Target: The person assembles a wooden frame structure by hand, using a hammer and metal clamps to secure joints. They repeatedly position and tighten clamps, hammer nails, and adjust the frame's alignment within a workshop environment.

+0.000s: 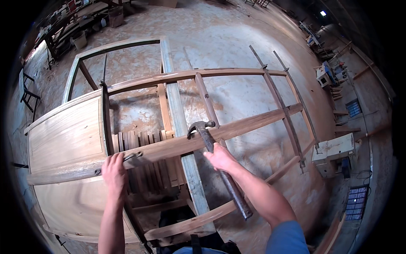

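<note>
My right hand (222,158) is closed round the shaft of a claw hammer (230,188). The hammer's head and curved claw lie over the middle wooden rail (249,125) of a large frame; whether they touch it is unclear. My left hand (114,172) grips the same rail farther left, fingers curled over it. A dark metal tool (133,156) shows on both sides of that hand; its kind and its middle are hidden. Pale wooden panels (67,133) fill the frame's left end. Metal bar clamps (282,106) cross the frame at its right end and beside the panels.
Beneath the frame stand a pale wooden support (177,106) and a row of wooden slats (148,178). Another open wooden frame (120,45) stands behind. A white machine (336,146) is at the right, and a bucket (79,40) sits at the far left. The concrete floor is stained.
</note>
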Demonstrator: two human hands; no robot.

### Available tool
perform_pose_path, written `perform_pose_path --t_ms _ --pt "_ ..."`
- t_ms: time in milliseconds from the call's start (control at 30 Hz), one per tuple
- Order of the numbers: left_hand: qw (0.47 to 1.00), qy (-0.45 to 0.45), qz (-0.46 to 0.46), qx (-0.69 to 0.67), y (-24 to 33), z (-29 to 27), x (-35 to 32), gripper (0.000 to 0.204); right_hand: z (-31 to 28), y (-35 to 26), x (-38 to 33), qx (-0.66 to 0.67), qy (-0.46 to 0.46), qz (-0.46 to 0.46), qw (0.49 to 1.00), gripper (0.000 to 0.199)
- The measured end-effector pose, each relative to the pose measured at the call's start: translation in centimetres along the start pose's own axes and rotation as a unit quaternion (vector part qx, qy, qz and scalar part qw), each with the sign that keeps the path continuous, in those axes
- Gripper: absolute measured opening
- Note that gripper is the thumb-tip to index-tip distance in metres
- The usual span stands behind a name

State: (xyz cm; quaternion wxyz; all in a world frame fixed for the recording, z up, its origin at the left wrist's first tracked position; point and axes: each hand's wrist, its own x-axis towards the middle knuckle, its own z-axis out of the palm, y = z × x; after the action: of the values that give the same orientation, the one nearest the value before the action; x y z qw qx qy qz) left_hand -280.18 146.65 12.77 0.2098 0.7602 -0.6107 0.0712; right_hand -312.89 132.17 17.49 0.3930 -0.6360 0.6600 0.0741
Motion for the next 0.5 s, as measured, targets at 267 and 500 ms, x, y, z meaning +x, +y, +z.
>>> perform_pose_path --t_ms 267,500 --pt "0.997 -0.039 -0.06 0.024 2.2 9.5 2.3 0.016 -3.3 1.1 0.7 -0.046 -0.063 -0.003 0.997 0.042" --pt "0.997 -0.017 -0.072 -0.009 2.0 9.6 2.2 0.016 -1.3 -4.4 -1.4 -0.009 -0.145 -0.008 0.989 0.036"
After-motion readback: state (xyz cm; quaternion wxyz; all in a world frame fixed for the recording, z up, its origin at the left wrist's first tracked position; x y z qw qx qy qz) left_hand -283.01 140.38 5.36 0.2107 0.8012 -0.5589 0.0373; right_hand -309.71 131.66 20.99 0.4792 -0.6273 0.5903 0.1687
